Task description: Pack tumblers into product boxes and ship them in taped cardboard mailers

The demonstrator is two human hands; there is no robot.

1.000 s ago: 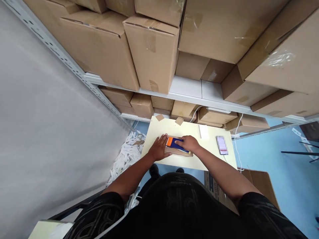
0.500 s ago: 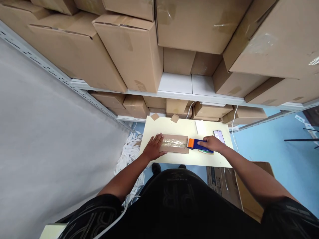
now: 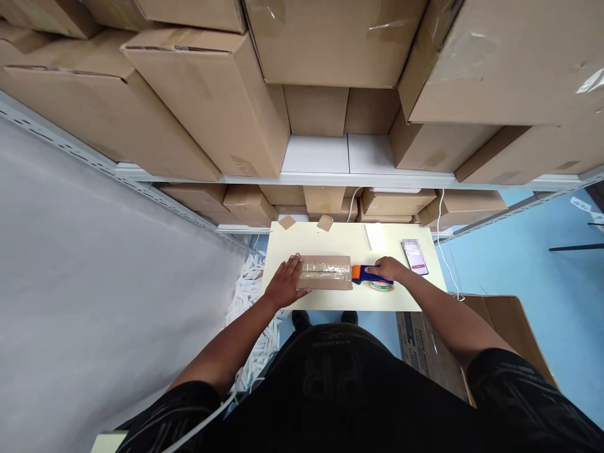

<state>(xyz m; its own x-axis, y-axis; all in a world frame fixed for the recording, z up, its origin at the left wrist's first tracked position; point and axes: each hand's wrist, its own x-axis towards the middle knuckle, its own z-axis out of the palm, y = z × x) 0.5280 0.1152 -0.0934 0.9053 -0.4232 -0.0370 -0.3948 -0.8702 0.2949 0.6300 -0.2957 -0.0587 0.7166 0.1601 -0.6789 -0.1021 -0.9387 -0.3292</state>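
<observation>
A flat brown cardboard parcel (image 3: 326,273) lies on a small pale yellow table (image 3: 344,239), with a strip of clear tape along its top. My left hand (image 3: 283,284) rests flat on the parcel's left end, fingers spread. My right hand (image 3: 391,268) grips a blue and orange tape dispenser (image 3: 365,275) whose orange front touches the parcel's right edge. The tape roll (image 3: 382,286) shows just under that hand.
A phone (image 3: 415,257) and a white slip (image 3: 376,236) lie on the table's far right. Two cardboard scraps (image 3: 306,221) sit at its back edge. Shelves of cardboard boxes (image 3: 292,94) rise behind. White paper strips (image 3: 250,296) litter the floor left; an open carton (image 3: 491,314) stands right.
The dispenser ran from the parcel's middle off its right end, leaving tape along the top, then drew back against the right edge. My left hand stayed on the left end.
</observation>
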